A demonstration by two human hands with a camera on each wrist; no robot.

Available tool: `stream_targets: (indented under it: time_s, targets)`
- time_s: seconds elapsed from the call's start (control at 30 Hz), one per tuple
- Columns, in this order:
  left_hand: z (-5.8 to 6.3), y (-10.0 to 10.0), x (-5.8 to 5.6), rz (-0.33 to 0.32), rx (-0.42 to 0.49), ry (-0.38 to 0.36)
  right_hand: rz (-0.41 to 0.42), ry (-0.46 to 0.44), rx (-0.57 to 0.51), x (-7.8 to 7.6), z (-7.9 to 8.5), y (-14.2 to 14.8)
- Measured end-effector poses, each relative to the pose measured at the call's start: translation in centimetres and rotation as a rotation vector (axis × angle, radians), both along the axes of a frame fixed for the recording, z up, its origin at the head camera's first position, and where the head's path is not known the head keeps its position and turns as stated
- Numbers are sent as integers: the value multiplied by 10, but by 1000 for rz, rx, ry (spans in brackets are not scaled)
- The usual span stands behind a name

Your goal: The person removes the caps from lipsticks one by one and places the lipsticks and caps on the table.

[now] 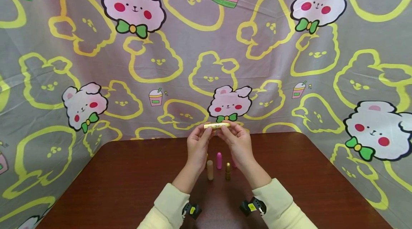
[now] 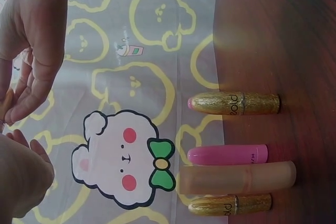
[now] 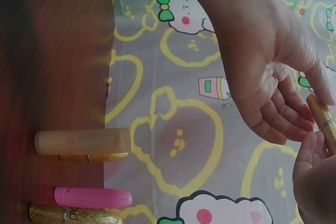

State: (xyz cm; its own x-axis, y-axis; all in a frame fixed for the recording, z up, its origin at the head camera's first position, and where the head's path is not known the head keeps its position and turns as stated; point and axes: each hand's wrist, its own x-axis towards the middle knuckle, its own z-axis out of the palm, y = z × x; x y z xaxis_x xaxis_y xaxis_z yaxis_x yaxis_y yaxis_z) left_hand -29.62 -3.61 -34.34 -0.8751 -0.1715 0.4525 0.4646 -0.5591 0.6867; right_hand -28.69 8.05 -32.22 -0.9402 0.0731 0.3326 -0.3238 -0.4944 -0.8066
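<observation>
In the head view a gold lipstick tube lies level above the far part of the table. My left hand pinches its left end between thumb and fingers, while my right hand pinches the other end. The right wrist view shows a thin ring around the middle of this tube. Below the hands stand a beige tube, a pink tube and a gold lipstick tube. Another gold tube stands upright in the left wrist view, mostly hidden behind my left hand in the head view.
A second pink tube shows partly behind my right wrist. The brown table extends to both sides. Behind it hangs a grey cloth printed with rabbits and yellow outlines. Each wrist wears a black strap with a small device.
</observation>
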Motion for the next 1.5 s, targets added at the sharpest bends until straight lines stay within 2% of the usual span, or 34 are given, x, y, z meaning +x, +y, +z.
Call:
stream_targets:
  time_s: [0.27, 0.57, 0.93, 1.5]
  targets:
    - [5, 1, 4, 19, -22, -33, 0, 2, 12, 1, 0, -1]
    - [6, 0, 3, 48, -44, -33, -13, -4, 17, 2, 0, -1]
    - [4, -3, 3, 136, -131, -29, -30, 14, 38, 4, -1, -3]
    - [4, -6, 4, 136, -163, 0, -14, 2, 41, 5, 0, -1]
